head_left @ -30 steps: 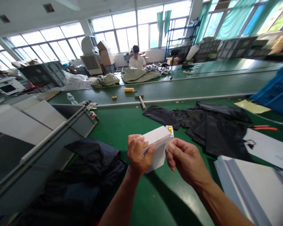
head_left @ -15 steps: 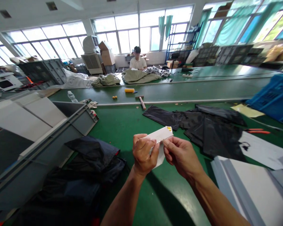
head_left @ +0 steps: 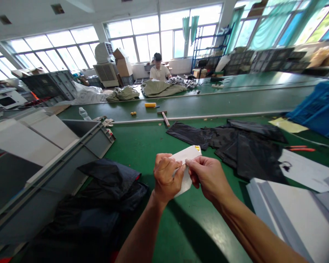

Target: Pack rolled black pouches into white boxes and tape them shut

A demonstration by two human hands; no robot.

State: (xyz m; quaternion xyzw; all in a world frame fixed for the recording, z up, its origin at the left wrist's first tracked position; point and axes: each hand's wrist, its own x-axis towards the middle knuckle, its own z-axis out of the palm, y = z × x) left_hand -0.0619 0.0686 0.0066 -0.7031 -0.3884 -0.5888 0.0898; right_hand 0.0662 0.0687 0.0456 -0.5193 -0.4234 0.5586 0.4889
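Observation:
Over the green table, my left hand (head_left: 167, 177) is closed round a slim white carton (head_left: 186, 153) that tilts up to the right. A yellow printed patch marks its far end, and a white face (head_left: 185, 184) shows below the fingers. At the near edge of the carton, my right hand (head_left: 207, 175) is closed in a pinch of thumb and forefinger, close to the left thumb. Whether those fingertips also hold something small is hidden. Black fabric pieces (head_left: 244, 153) lie beyond my right hand; a dark folded garment pile (head_left: 112, 182) lies left of my left hand.
A grey crate (head_left: 90, 146) with white boxes (head_left: 53, 133) stands at left. Stacked white boards (head_left: 287, 215), red-handled pliers (head_left: 301, 148) and a blue crate (head_left: 320, 109) are at right. Ahead lie a hammer (head_left: 165, 118) and a yellow roll (head_left: 150, 105). A person (head_left: 159, 71) sits across the table.
My right fingertips have shifted slightly left along the carton's edge, towards the left thumb. The carton stays in my left hand. The view has shifted a little.

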